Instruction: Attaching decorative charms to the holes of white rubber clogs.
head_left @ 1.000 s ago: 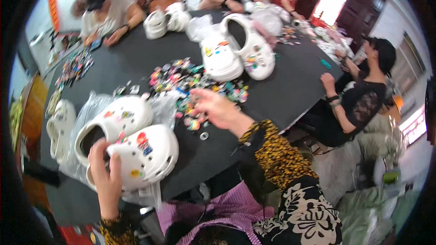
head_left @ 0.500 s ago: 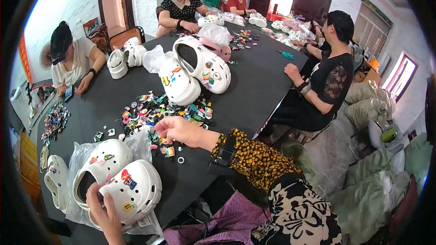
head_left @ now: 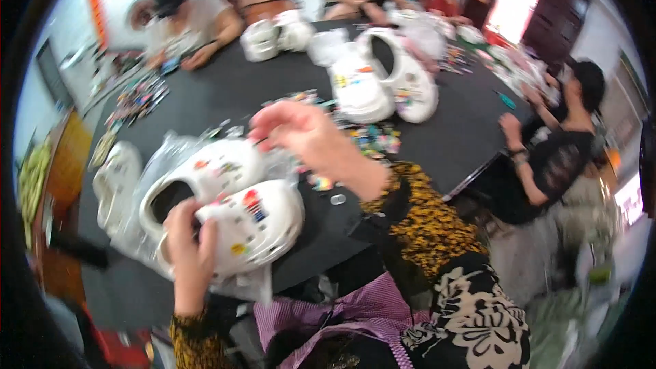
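Note:
Two white clogs with colourful charms lie side by side on clear plastic at the near left. My left hand grips the nearer clog at its foot opening, the thumb on its outside. That clog carries a red and blue charm and a yellow one. Above the far clog's toe hovers my right hand, thumb and fingers drawn together. Motion blur hides what, if anything, is between its fingertips. Behind that hand is a heap of small colourful charms.
Another decorated pair of clogs stands farther back, near plain white clogs. A single white clog lies at the left edge. More charms sit near a co-worker. Another person sits at the right, others at the far side.
My head has turned, so the scene sits farther right in the picture. My right hand has moved from the charm heap toward the clogs. My left hand stays on the near clog.

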`<action>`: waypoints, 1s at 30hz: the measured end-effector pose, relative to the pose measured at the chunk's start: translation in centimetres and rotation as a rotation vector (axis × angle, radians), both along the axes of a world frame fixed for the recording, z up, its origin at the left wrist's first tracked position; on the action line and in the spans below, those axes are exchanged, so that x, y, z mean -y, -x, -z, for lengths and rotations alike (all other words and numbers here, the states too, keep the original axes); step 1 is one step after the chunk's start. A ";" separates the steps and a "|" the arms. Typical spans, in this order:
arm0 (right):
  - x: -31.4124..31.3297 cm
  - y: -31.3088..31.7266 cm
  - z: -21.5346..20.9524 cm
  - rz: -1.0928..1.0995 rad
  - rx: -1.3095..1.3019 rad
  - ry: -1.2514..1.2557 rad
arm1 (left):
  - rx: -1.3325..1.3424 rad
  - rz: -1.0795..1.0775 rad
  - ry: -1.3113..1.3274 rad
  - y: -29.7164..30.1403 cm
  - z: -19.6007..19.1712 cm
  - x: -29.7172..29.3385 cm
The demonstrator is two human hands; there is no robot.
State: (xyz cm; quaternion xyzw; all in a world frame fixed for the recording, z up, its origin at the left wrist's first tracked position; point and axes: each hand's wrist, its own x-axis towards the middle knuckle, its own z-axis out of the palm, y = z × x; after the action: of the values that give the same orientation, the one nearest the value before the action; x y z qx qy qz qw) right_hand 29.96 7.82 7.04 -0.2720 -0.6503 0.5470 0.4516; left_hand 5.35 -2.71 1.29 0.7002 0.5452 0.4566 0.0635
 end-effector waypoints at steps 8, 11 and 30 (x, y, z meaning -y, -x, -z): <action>0.2 7.2 1.5 -0.068 0.033 -0.209 | -0.052 0.085 0.012 0.6 -1.4 1.2; -0.4 7.6 3.3 -0.038 0.106 -0.278 | -0.051 0.153 -0.022 0.6 -1.7 1.3; -2.1 4.6 5.2 0.166 0.289 -0.172 | -0.070 0.167 -0.028 0.4 -1.2 1.0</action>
State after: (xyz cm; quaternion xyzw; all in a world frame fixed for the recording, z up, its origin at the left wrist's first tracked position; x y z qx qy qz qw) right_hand 25.33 9.91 1.84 -0.3609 -0.7280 0.4056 0.4186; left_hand 4.91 -3.66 2.48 0.7596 0.4802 0.4327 0.0724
